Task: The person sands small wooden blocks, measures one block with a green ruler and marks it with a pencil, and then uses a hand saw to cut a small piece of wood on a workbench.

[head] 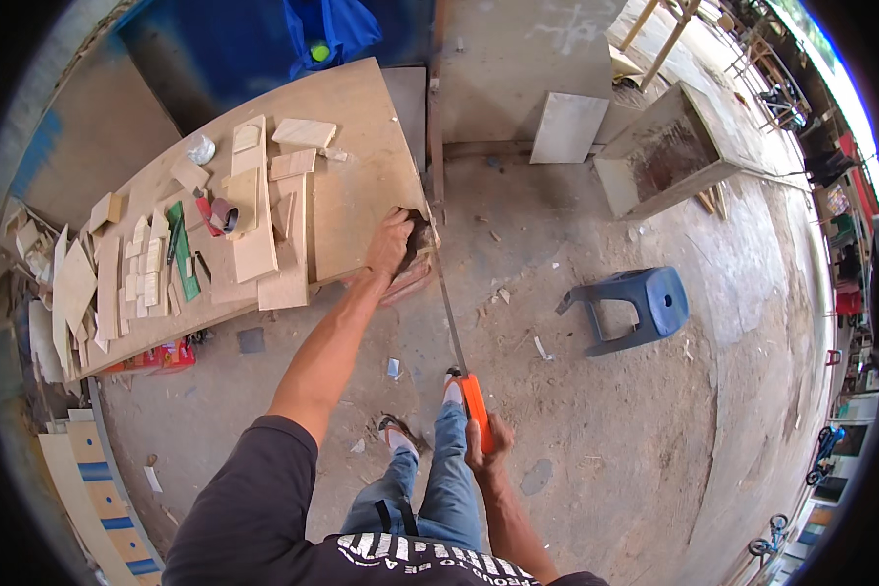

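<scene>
My right hand [497, 445] is wrapped around the orange handle of a handsaw [477, 403]. Its narrow steel blade [450, 311] reaches away from me, up to the table's right edge. At that corner my left hand [390, 240] grips a dark wood piece [420, 242], with its fingers curled over the far side. The blade lies against the right side of this piece; whether it has cut in cannot be seen. Beneath both is the plywood tabletop [359, 183].
Wood offcuts [146, 271], a green strip [183, 253] and a sandpaper roll [225, 212] lie on the table's left. A blue plastic stool [666, 302] rests on its side on the concrete floor, right of me. An open wooden box [666, 157] stands farther back.
</scene>
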### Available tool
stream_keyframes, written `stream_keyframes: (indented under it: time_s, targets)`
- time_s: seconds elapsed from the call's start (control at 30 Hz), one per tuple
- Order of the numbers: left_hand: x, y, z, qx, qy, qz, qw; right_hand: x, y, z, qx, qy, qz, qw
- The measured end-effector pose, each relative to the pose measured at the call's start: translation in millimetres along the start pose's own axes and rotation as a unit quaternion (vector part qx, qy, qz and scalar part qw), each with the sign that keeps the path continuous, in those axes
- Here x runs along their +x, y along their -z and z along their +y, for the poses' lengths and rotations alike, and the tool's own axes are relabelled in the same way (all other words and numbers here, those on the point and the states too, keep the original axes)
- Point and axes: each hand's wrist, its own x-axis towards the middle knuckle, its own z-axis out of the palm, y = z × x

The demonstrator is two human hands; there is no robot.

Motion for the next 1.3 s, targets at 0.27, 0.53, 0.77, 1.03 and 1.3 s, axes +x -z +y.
stream_keyframes:
  time_s: [0.27, 0.53, 0.77, 1.03, 1.3]
  targets:
    - [2.9, 3.2, 8.9, -0.034, -0.022, 0.026, 0.999, 14.9, 34.6, -20.9, 0.019, -0.001, 0.097, 0.995]
    - [0.6, 4.9, 17.8, -0.008, 0.032, 0.000, 0.999, 91.7, -8.8, -18.2, 0.119, -0.026, 0.041, 0.992]
    - [3.4, 11.6, 25.8, -0.020, 0.022, -0.046, 0.998, 122.4, -47.1, -9.9, 0.121, -0.002, 0.041, 0.992]
    - [0.8, 8.5, 15.6, -0.041, -0.001, -0.043, 0.998, 123.8, -45.9, -13.9, 0.119, 0.002, 0.037, 0.992]
    - [5.3, 10.0, 16.6, -0.029, -0.027, -0.054, 0.998, 124.8, -44.4, -10.4, 0.113, -0.012, 0.009, 0.994]
